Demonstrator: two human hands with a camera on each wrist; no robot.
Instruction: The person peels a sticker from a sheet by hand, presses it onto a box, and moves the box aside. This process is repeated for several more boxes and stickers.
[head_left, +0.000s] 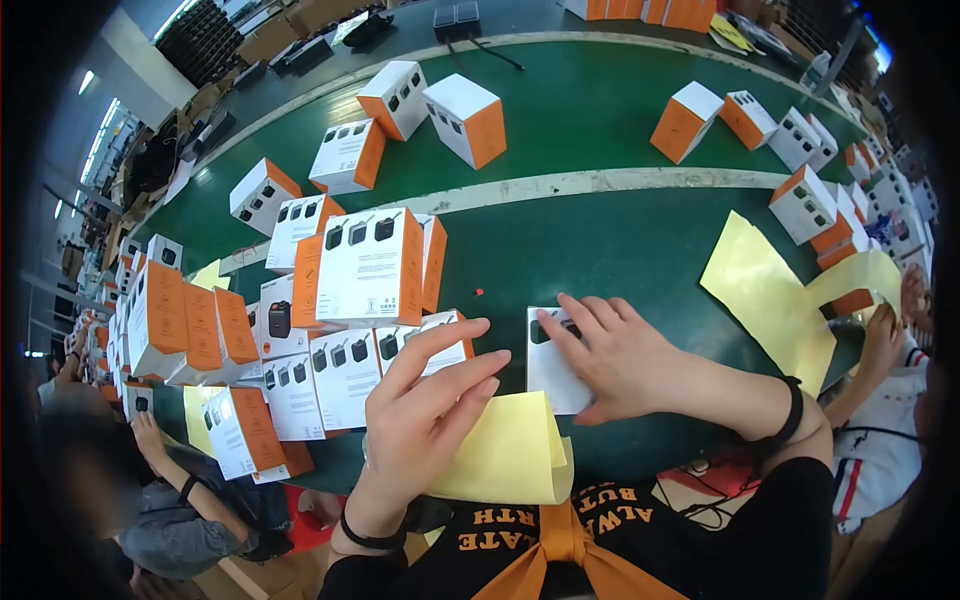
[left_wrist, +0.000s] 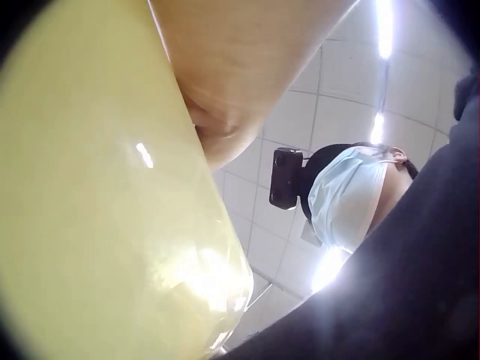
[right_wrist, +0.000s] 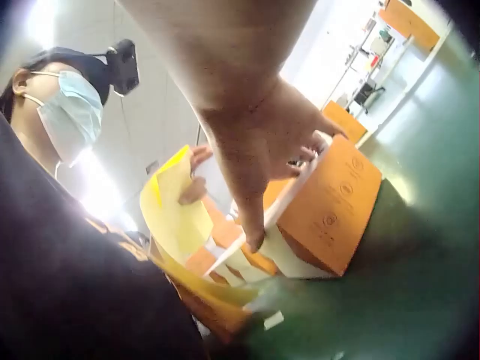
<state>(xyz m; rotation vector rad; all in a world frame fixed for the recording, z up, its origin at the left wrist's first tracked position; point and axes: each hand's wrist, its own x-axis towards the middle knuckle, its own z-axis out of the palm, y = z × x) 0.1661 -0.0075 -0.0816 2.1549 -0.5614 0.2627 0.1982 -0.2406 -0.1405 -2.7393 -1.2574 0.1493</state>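
In the head view my right hand spans a small white-and-orange product box on the green table, fingers over its top. The right wrist view shows the thumb at one edge of this box, with its orange side facing the camera. My left hand is just left of it, holding a glossy yellow sheet that bends over the table's near edge; several fingers extend above the sheet. The left thumb is hidden in the head view. Close up, the yellow sheet fills much of the left wrist view.
Stacked product boxes stand left of my hands. More boxes sit beyond a pale divider strip. At right lies another yellow sheet, near another person's hand. A second person's hand shows at far left.
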